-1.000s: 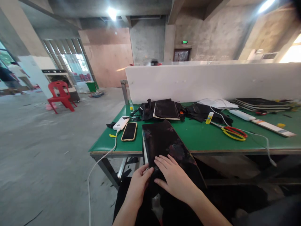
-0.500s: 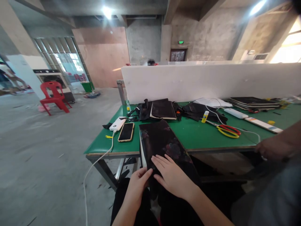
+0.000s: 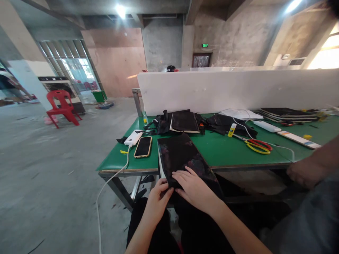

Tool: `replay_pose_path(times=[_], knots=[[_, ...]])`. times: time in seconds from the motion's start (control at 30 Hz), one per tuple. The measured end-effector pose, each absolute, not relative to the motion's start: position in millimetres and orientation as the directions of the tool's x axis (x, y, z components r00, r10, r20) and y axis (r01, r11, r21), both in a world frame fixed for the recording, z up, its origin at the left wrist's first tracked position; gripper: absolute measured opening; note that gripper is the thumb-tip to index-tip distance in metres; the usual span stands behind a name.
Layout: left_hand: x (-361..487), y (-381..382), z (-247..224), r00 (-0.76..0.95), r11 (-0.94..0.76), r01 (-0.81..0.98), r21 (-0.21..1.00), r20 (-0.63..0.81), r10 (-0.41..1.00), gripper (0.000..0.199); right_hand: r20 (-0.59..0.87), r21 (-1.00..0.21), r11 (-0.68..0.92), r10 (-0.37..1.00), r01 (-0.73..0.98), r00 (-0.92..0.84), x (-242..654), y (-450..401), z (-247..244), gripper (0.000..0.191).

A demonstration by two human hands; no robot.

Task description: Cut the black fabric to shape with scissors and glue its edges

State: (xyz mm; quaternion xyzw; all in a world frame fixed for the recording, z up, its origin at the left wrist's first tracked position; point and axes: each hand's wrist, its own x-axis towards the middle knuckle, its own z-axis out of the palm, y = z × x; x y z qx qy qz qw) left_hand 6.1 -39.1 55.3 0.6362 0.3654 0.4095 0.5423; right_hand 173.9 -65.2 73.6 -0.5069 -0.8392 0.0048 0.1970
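Note:
A dark book with a faint flower pattern lies partly on the green table and juts over its front edge towards me. At its near left corner my left hand pinches the dark cover between thumb and fingers. My right hand rests on top of the cover near the same corner, its fingers spread and flat. Pale page edges show along the book's left side.
Left of the book are a phone and a white power bank with a cable. Behind lie another dark book, a glue stick and scissors. A person's hand is at the right.
The near edge of the cover has been folded in at the corner. My left hand has risen slightly, and my right fingers have drawn closer to the left hand.

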Motion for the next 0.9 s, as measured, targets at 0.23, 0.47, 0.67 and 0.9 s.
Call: replay_pose_path(times=[0.23, 0.47, 0.67, 0.9], knots=[[8, -36, 56, 0.322, 0.039, 0.012, 0.999, -0.04, 0.946, 0.018, 0.34, -0.18, 0.519, 0.83, 0.835, -0.443, 175, -58, 76, 0.041], [15, -32, 42, 0.281, 0.038, -0.109, 0.993, -0.006, 0.96, 0.018, 0.338, -0.186, 0.497, 0.842, 0.848, -0.42, 176, -53, 78, 0.033], [4, -30, 47, 0.206, -0.474, 0.293, 0.831, 0.429, 0.88, 0.011, 0.486, -0.154, 0.49, 0.794, 0.858, -0.366, 173, -46, 70, 0.03], [-7, -14, 65, 0.413, -0.757, 0.572, 0.315, 0.687, 0.598, 0.03, 0.593, -0.078, 0.509, 0.715, 0.857, -0.37, 171, -41, 69, 0.029]])
